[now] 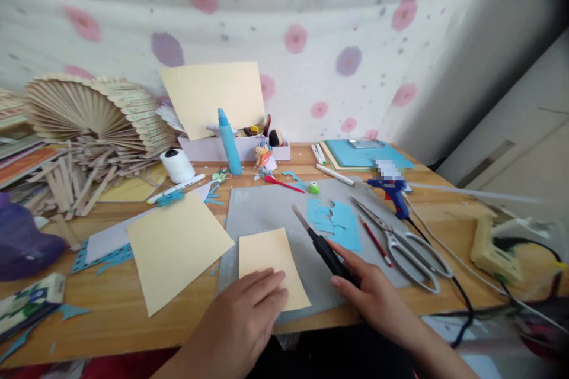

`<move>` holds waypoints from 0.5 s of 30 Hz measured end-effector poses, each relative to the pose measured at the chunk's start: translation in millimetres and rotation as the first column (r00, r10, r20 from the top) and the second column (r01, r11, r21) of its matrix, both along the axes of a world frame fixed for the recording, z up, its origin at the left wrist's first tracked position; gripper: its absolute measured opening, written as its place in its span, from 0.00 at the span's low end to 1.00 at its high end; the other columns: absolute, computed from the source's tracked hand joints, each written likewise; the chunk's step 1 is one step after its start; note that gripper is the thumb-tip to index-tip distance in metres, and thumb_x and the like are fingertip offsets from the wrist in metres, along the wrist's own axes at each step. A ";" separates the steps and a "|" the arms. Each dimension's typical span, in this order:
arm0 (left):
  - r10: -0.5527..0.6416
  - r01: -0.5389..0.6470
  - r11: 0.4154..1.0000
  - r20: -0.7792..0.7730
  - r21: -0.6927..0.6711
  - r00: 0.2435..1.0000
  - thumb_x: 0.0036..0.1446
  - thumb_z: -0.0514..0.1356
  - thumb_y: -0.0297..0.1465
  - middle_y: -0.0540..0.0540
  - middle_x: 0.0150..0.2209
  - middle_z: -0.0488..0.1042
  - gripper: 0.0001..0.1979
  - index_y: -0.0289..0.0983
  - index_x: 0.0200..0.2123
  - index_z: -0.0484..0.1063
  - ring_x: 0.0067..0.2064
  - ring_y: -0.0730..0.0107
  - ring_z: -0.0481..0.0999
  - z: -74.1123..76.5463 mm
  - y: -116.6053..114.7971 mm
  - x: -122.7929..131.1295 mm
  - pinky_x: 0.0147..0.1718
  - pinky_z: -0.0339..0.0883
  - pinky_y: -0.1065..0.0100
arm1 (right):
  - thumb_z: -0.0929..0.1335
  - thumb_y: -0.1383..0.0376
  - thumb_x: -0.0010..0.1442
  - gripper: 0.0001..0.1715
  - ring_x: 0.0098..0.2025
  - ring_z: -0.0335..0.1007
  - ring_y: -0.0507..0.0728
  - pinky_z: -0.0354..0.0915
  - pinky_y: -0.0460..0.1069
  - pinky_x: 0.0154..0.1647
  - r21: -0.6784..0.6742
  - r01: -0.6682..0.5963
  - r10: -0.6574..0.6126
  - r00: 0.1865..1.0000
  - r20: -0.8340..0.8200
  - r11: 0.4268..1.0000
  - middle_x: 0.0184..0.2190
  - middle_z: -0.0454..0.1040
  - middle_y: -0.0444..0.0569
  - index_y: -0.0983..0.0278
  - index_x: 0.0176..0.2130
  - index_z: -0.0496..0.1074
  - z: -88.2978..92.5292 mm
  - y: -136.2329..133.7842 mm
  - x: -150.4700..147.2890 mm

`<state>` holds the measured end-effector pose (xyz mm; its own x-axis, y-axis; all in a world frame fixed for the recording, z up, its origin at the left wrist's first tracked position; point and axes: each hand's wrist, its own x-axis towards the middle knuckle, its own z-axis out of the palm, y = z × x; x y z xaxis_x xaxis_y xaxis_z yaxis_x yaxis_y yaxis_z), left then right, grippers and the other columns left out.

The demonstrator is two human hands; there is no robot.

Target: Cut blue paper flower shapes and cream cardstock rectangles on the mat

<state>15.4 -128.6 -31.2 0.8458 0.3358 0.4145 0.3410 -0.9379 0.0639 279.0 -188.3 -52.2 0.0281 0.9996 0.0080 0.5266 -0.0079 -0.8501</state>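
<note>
My left hand (249,311) lies flat on the lower part of a cream sheet of paper (269,249), fingers outstretched and holding nothing. That sheet rests on a grey cutting mat (262,204). My right hand (364,278) is wrapped round the black handle of a utility knife (326,251), whose blade points up and left, to the right of the sheet and apart from it. Beyond the knife is a piece of blue paper (338,222) with cut-out shapes. A larger cream sheet (178,249) lies left of the mat.
Right of the knife lie a red pencil (376,241) and large scissors (400,243). A blue glue gun (393,192) with a cord sits behind them. At the back are a blue bottle (230,142), a thread spool (177,166) and a white box (202,150). Wooden sticks (82,180) are piled left.
</note>
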 end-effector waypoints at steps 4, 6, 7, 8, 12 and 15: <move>0.011 -0.044 0.988 0.220 0.146 0.976 0.63 0.49 0.20 0.44 0.50 0.79 0.18 0.35 0.52 0.72 0.53 0.65 0.77 5.1 24.0 -9.2 0.52 0.74 0.64 | 0.66 0.52 0.61 0.37 0.60 0.66 0.68 0.64 0.62 0.58 -0.023 0.082 -0.085 0.968 -0.235 0.996 0.62 0.68 0.54 0.61 0.65 0.61 -12.7 12.6 0.8; 0.045 -0.104 0.978 0.308 0.178 0.950 0.64 0.50 0.20 0.41 0.52 0.77 0.18 0.34 0.54 0.70 0.57 0.64 0.73 3.0 37.9 -11.7 0.55 0.71 0.63 | 0.66 0.50 0.61 0.38 0.54 0.73 0.69 0.71 0.61 0.51 -0.045 0.073 -0.084 0.948 -0.308 0.996 0.58 0.73 0.54 0.59 0.66 0.60 -20.4 19.9 -0.4; 0.067 -0.134 0.973 0.326 0.188 0.943 0.64 0.51 0.19 0.40 0.53 0.77 0.19 0.35 0.55 0.70 0.58 0.63 0.72 0.1 44.6 -12.1 0.56 0.70 0.61 | 0.67 0.49 0.61 0.38 0.51 0.75 0.69 0.72 0.60 0.48 -0.048 0.065 -0.077 0.940 -0.332 0.997 0.56 0.74 0.54 0.58 0.66 0.61 -24.4 23.1 -0.9; 0.097 -0.162 0.969 0.315 0.187 0.944 0.63 0.52 0.19 0.40 0.54 0.76 0.20 0.36 0.56 0.69 0.60 0.60 0.70 -3.5 51.1 -12.2 0.56 0.70 0.58 | 0.67 0.49 0.60 0.38 0.50 0.75 0.69 0.73 0.60 0.47 -0.037 0.066 -0.074 0.935 -0.346 0.997 0.55 0.75 0.54 0.58 0.65 0.62 -28.4 25.8 -1.1; 0.273 -0.273 0.962 -0.001 0.001 0.962 0.52 0.66 0.27 0.42 0.63 0.65 0.38 0.46 0.64 0.58 0.63 0.46 0.65 -11.7 73.0 -19.4 0.54 0.68 0.43 | 0.69 0.50 0.59 0.33 0.60 0.67 0.69 0.67 0.59 0.58 0.050 0.066 -0.047 0.950 -0.310 0.997 0.59 0.72 0.51 0.55 0.61 0.68 -41.5 32.1 4.8; 0.435 -0.423 0.890 0.042 -0.168 0.899 0.51 0.67 0.31 0.42 0.68 0.56 0.43 0.48 0.67 0.53 0.67 0.47 0.58 5.5 95.2 -44.9 0.61 0.59 0.43 | 0.70 0.53 0.58 0.31 0.64 0.61 0.68 0.61 0.57 0.62 0.076 -0.027 0.047 0.960 -0.278 0.997 0.60 0.69 0.48 0.55 0.60 0.70 -50.3 33.0 14.2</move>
<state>-29.5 -33.4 -25.7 0.5728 0.7224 0.3873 0.6965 -0.6781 0.2348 293.2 -155.4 -102.4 0.0026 0.9971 0.0756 0.2672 0.0722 -0.9609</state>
